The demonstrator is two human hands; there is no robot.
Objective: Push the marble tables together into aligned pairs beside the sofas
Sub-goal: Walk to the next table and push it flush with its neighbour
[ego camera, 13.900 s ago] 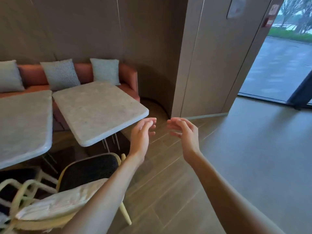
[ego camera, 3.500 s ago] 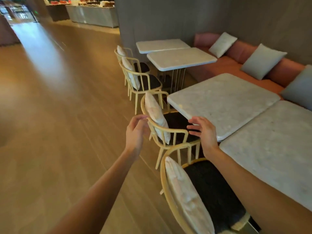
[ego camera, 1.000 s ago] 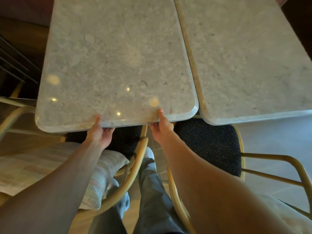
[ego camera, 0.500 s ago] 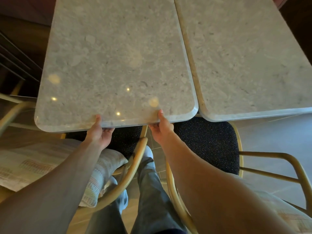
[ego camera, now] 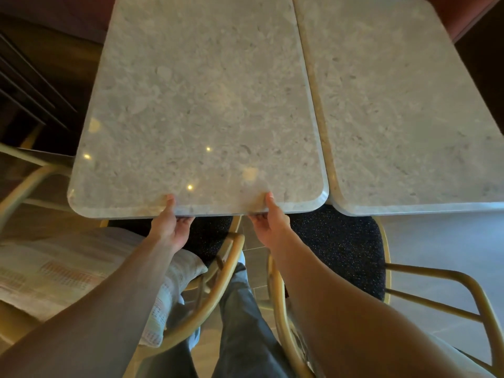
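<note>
Two grey marble tables stand side by side below me. The left marble table (ego camera: 201,105) has its right edge almost against the right marble table (ego camera: 403,105), with a thin seam between them. Their near edges lie nearly in line, the left one slightly farther from me. My left hand (ego camera: 170,225) grips the left table's near edge, thumb on top, fingers underneath. My right hand (ego camera: 270,221) grips the same edge closer to the seam, thumb on top too. A strip of the red sofa (ego camera: 469,12) shows at the top right.
Two yellow-framed chairs sit under the near edges: the left chair (ego camera: 215,290) with a pale striped cushion (ego camera: 81,276), the right chair (ego camera: 436,279) with a dark speckled seat. My legs stand between them. Dark slats fill the far left.
Both hands keep their grip on the left table's near edge. The left table has shifted a little, and its near edge now lies closer to level with the right table's.
</note>
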